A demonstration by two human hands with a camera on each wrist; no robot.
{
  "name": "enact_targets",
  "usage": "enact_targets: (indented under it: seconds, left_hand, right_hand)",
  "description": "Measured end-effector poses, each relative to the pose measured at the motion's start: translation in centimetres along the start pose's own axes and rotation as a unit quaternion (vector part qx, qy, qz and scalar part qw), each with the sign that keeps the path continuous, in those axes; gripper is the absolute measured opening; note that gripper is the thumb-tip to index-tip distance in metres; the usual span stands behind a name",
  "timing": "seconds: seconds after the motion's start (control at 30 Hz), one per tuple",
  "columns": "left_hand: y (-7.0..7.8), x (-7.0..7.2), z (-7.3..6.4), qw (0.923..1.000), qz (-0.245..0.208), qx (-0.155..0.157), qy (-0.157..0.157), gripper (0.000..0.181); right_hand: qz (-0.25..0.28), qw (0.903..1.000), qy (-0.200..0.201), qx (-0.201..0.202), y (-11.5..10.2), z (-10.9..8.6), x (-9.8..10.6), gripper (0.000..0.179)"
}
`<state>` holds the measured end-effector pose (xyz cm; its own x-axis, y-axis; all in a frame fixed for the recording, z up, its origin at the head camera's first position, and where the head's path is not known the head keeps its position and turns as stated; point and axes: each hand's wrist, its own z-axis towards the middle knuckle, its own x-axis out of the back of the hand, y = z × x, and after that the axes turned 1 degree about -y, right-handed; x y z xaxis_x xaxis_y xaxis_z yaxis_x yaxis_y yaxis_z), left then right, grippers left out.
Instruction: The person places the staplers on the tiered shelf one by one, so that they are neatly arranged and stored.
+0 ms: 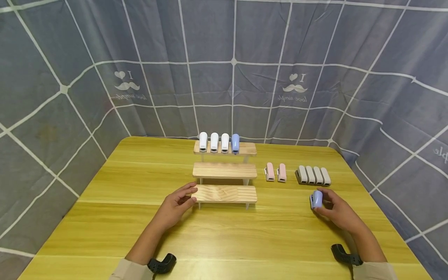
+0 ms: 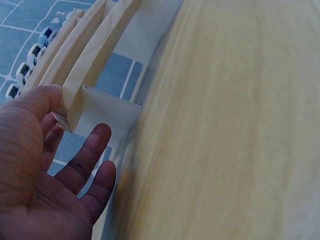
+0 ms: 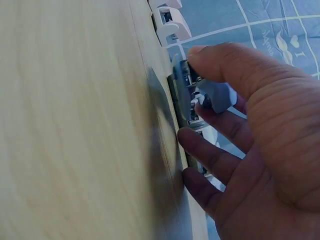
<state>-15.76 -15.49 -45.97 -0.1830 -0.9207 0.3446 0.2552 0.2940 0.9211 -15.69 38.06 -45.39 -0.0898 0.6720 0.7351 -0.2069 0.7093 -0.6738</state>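
Observation:
My right hand (image 1: 337,210) pinches a blue mini stapler (image 1: 317,199) between thumb and fingers at the right of the table. In the right wrist view the stapler (image 3: 217,95) is tilted, close to the tabletop. My left hand (image 1: 175,206) holds the left end of the lowest step of a three-step wooden stand (image 1: 227,193). The left wrist view shows its thumb on the board (image 2: 80,85) and its lower fingers spread. On the top step stand three white mini staplers (image 1: 214,142) and, right of them, another blue stapler (image 1: 235,143).
Two pink staplers (image 1: 270,171) stand on the table right of the stand. Further right is a tight row of several grey-white staplers (image 1: 313,175), just beyond my right hand. A grey checked curtain (image 1: 210,85) hangs behind and beside the yellow wooden table (image 1: 224,241).

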Motion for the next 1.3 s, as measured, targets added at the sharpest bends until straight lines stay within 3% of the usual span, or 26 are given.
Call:
enact_targets:
  seconds: [0.27, 0.87, 1.3]
  left_hand:
    - [-0.2, 0.0, 0.0, 1.0, -0.004, 0.0, -0.001, 0.042]
    - [-0.1, 0.0, -0.1, 1.0, -0.003, 0.008, -0.003, 0.041]
    - [0.0, 0.0, -0.2, 1.0, 0.001, 0.006, -0.004, 0.042]
  right_hand:
    - [0.041, 0.9991, 0.002, 0.011, -0.8, 0.3, -0.2, 0.064]
    - [-0.001, 0.9968, 0.033, 0.073, -3.9, 1.8, -0.9, 0.06]
    - [0.002, 0.9964, 0.029, 0.079, -6.7, 3.5, -0.9, 0.064]
